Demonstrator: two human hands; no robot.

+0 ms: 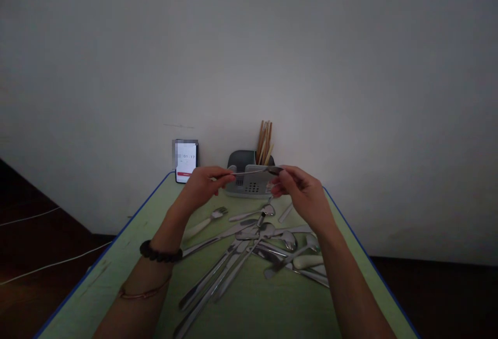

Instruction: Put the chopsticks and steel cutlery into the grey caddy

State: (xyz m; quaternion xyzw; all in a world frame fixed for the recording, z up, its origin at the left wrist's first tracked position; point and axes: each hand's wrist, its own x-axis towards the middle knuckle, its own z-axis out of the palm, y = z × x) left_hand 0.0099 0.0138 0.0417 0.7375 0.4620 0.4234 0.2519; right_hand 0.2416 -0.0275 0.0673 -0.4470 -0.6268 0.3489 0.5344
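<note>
Between my two hands a metal spoon is held level, seen nearly edge-on, in front of the grey utensil holder. My left hand pinches its handle end. The fingers of my right hand are closed on the darker bowl end and partly hide it. Below, on the green table, lies a loose pile of metal cutlery. In it are a fork with a pale handle, a spoon, several long-handled pieces and a thick cream-coloured handle.
Several wooden chopsticks stand in the holder's rear part, against the wall. A phone with a running timer display leans at the table's back left. The green table has a blue edge. White cables run at the left.
</note>
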